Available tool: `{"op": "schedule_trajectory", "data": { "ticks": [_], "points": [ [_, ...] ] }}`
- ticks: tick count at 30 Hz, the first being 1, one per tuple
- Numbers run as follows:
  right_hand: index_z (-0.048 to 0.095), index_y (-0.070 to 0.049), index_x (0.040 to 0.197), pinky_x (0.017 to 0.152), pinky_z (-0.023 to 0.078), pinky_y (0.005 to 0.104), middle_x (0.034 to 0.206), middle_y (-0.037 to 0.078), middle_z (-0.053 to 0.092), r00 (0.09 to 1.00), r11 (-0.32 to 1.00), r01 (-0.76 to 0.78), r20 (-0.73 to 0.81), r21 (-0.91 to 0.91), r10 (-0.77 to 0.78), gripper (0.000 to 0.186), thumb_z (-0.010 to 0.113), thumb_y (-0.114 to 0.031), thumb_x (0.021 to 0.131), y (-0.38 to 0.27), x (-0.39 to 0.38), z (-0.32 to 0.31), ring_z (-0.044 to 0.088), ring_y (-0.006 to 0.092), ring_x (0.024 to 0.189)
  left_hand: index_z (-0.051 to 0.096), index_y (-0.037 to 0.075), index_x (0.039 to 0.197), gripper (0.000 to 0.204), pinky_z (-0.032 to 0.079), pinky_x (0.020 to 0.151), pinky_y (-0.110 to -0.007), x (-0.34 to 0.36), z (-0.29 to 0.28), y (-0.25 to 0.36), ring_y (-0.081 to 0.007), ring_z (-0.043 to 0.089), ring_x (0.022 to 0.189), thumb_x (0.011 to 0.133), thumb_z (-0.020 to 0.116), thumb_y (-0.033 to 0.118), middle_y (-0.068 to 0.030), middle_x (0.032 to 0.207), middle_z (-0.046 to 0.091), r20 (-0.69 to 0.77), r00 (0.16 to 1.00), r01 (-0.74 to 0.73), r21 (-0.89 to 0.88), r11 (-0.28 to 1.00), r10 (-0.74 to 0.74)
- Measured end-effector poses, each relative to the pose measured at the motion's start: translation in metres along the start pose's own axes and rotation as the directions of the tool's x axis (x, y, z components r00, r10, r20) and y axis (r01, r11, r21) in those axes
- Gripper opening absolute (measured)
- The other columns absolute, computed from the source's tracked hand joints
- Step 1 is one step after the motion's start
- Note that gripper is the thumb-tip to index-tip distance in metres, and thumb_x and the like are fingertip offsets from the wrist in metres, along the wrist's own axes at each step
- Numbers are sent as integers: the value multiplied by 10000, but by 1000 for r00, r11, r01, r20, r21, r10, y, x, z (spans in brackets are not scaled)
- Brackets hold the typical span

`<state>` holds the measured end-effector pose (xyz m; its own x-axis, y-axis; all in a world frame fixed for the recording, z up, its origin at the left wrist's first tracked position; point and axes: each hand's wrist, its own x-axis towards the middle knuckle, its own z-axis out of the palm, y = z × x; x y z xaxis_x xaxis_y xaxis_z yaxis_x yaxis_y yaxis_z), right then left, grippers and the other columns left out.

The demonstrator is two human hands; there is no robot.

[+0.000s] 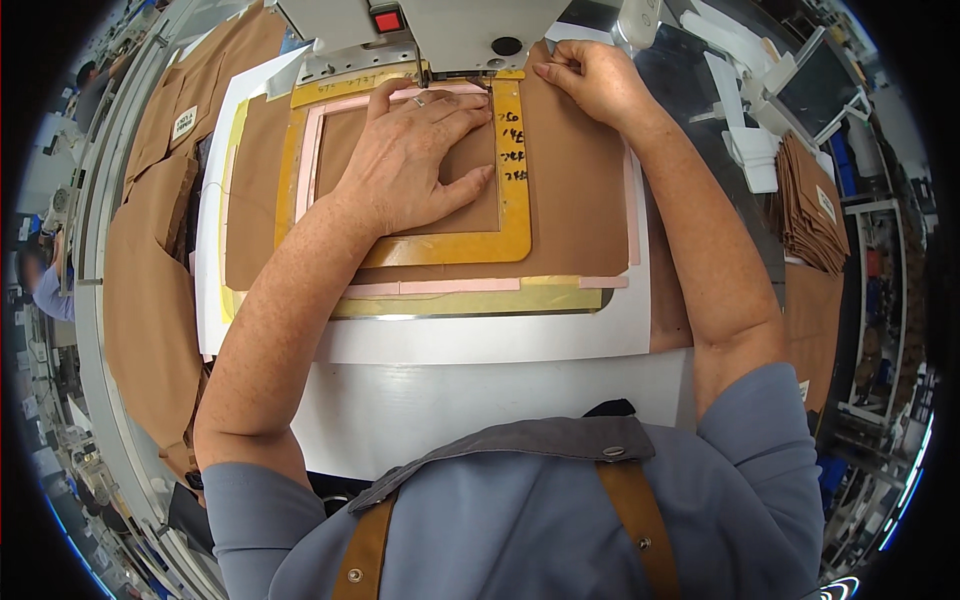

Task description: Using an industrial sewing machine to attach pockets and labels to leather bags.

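Observation:
My left hand (425,150) lies flat with fingers spread, inside a yellow template frame (450,248) with dark handwriting on its right bar. Under the frame is a brown fabric panel (580,220) with pink strips along some edges. The fingertips rest close to the needle area of a grey sewing machine head (470,35). Right of the machine head, my right hand (595,85) is closed in a pinch above the panel's far right part. What it pinches, if anything, is too small to make out.
White board (500,340) and a yellow-green layer (470,303) lie beneath the panel. Brown fabric pieces (150,260) drape at the left. A stack of folded brown pieces (808,210) sits at the right, near a dark screen (815,85). Another person (50,285) is at far left.

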<state>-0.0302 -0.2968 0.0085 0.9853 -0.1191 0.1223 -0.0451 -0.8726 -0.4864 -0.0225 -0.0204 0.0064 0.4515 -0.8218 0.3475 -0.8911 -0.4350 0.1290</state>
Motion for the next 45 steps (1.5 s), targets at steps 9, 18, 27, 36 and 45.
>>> {"op": "schedule_trajectory", "data": {
  "ticks": [9,18,27,36,45],
  "points": [
    [739,-75,899,720,543,423,760,108,715,997,999,32,-76,-20,-34,401,745,-476,900,4,-1,6,697,295,754,624,137,1347,535,220,1190,-578,-2,3,-1,-260,584,1309,880,675,393,-48,1406,641,-30,1000,-6,-52,999,4],
    [722,-65,964,777,550,450,901,97,737,927,967,174,-301,-183,-224,327,782,-374,874,7,-6,8,713,306,868,615,123,1335,537,232,1184,-556,2,3,1,-284,574,1303,886,656,414,-65,1392,640,12,1000,2,-57,998,-1],
    [745,-80,1076,927,464,390,1071,44,710,707,710,665,-109,-230,-698,193,682,-180,924,-35,-51,6,648,228,1037,614,72,1336,579,273,1183,-505,-3,8,-4,-284,571,1287,882,650,430,-108,1331,654,-50,998,-24,-34,999,22],
    [759,-100,1055,884,492,383,1069,31,706,702,642,633,-30,-434,-712,309,673,-370,933,-54,-64,4,658,197,994,559,40,1415,644,364,1173,-460,-7,6,-13,-334,537,1340,878,675,376,-159,1427,588,-36,998,-57,-145,988,53],
    [767,-96,997,819,483,365,1023,25,693,704,584,616,38,-529,-709,319,668,-392,936,-66,-67,4,659,184,953,604,42,1369,608,330,1169,-473,-6,5,-16,-284,540,1343,867,669,378,-112,1456,587,-32,997,-78,-69,995,76]
  ]
}}
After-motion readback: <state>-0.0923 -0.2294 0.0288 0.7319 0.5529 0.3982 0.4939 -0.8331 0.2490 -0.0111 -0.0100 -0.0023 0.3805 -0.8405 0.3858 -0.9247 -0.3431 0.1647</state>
